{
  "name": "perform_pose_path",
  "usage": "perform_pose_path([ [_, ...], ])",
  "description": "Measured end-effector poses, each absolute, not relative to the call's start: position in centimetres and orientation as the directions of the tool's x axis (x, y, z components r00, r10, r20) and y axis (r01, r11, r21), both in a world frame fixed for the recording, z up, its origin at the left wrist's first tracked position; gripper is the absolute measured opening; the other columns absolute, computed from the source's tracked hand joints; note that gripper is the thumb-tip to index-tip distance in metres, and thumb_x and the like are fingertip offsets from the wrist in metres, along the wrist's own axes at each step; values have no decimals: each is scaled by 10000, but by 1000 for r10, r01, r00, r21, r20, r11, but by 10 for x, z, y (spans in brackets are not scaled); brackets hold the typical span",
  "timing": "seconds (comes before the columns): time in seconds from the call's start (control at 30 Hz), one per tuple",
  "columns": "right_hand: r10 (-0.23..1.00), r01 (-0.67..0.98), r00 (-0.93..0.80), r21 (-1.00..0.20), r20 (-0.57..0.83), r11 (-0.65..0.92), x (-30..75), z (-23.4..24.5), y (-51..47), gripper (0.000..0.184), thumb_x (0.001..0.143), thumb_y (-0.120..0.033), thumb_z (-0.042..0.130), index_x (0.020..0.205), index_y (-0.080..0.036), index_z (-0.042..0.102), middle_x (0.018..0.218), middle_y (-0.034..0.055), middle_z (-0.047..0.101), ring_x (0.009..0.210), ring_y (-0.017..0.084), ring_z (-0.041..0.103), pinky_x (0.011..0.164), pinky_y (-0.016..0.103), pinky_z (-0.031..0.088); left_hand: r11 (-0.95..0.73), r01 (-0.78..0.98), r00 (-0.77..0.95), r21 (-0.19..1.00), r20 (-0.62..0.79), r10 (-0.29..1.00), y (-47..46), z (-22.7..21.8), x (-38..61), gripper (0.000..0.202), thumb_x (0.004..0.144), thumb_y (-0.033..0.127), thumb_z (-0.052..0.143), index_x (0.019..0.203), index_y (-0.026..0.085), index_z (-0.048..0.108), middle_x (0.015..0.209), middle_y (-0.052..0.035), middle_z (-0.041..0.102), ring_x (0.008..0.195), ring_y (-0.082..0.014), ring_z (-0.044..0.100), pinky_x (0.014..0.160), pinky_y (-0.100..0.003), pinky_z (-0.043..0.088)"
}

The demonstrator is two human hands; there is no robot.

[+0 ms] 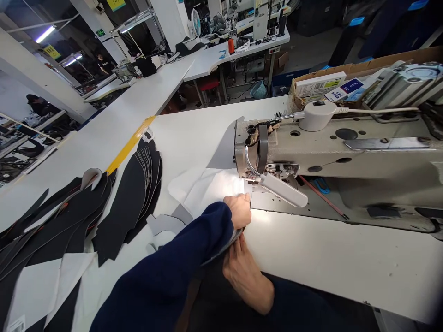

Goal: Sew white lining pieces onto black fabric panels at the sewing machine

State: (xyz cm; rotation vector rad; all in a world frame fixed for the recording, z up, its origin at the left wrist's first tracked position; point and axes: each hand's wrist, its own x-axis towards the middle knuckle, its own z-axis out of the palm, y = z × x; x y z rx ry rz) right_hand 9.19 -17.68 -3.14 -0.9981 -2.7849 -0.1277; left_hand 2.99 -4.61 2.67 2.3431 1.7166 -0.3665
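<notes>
Head view: white fabric piece lies on the tabletop, just left of the sewing machine.
Left hand: grip closed on the fabric edge beside the machine's needle.
Right hand: grip flat at the tabletop edge; hold unclear.
Black cut pieces: stacked well left of the machine.

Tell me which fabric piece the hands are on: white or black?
The white piece at the needle; the left hand presses it. The black stacks lie apart to the left, untouched.
</notes>
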Motion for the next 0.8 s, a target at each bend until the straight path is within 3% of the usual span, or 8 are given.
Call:
perform_pose_path([
  [0.2,512,512,-800,-87,314,854,80,-40,-204,447,746,-113,573,1169,26,538,1209,250,535,1121,325,487,989,494,363,-300,953,293,31,-331,897,-65,39,25,690,670,279,539,1326,172,355,1157,-118,501,956,-258,520,733,-360,452],
  [0.27,508,499,-815,-109,280,860,79,-41,-209,406,724,-66,559,1125,-2,575,1141,221,586,1032,303,543,915,458,425,-343,939,334,32,-335,881,-93,42,19,697,651,252,561,1314,188,357,1153,-115,476,1002,-258,476,686,-330,460],
  [0.37,487,468,-857,-140,167,872,80,-43,-211,398,666,18,524,1028,-97,641,977,131,662,904,251,584,824,396,463,-367,930,330,-31,-374,867,-131,41,9,645,756,194,485,1369,183,282,1107,-117,462,959,-238,475,607,-303,458],
  [0.53,489,472,-847,-129,209,872,81,-34,-206,364,723,-60,514,1066,-104,629,1149,181,589,1079,308,504,878,472,420,-353,922,250,-161,-448,858,-139,32,1,528,886,139,350,1396,214,239,1068,-104,451,855,-195,531,562,-281,451],
  [0.8,522,512,-823,-108,225,852,83,-15,-196,369,755,-70,513,1106,-106,620,1106,180,601,1079,305,494,893,495,404,-359,920,251,-154,-473,845,-119,27,6,472,919,150,308,1380,245,265,1062,-90,453,714,-155,589,557,-280,437],
])
